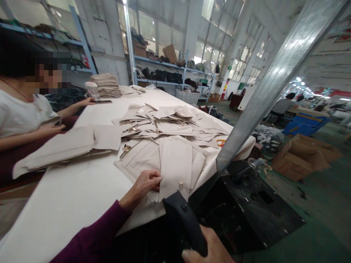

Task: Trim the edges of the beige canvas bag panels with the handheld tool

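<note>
my left hand (144, 182) rests at the near edge of the white table (68, 197). its fingers are curled narrow and pinch the edge of a beige fabric piece (175, 164). this piece lies flat on top of other pieces, close to the right border of the table, and a small gold metal part (181, 185) sits near its lower end.

my right hand (210, 248) is at the bottom of the view, seen only in part. it is closed on a black handle (182, 219), whose top almost reaches the fabric piece. to the right of the handle is the black machine base (246, 208), and a grey metal post (274, 80) goes up at a slant.

farther on the table spreads a pile of beige pieces (170, 124). at the left another person sits, one hand (52, 128) resting on a long folded cloth (60, 148).
</note>
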Available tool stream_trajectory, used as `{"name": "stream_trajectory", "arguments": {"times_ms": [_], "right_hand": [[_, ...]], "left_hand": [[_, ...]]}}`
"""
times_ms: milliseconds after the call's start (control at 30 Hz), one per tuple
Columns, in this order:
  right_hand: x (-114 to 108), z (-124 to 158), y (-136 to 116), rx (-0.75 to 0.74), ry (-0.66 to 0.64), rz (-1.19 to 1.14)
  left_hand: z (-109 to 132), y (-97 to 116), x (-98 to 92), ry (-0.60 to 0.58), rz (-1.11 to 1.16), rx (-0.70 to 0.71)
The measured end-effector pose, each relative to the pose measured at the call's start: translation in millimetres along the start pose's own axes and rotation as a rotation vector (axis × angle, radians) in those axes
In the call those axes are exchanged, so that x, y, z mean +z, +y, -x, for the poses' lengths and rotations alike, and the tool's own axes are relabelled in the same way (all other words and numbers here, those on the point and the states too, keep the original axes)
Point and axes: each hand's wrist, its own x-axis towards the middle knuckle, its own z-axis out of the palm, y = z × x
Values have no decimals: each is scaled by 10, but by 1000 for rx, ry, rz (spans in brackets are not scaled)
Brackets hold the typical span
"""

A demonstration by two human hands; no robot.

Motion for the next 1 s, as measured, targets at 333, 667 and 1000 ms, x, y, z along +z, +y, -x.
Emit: {"name": "stream_trajectory", "arguments": {"times_ms": [333, 667, 1000], "right_hand": [[55, -184, -345, -60, -101, -142], [-290, -10, -117, -62, 69, -65], [-83, -117, -254, -130, -54, -107]], "left_hand": [[-65, -112, -163, -64, 50, 9], [-75, -201, -295, -20, 101, -1], [80, -125, -307, -13, 25, -1]]}}
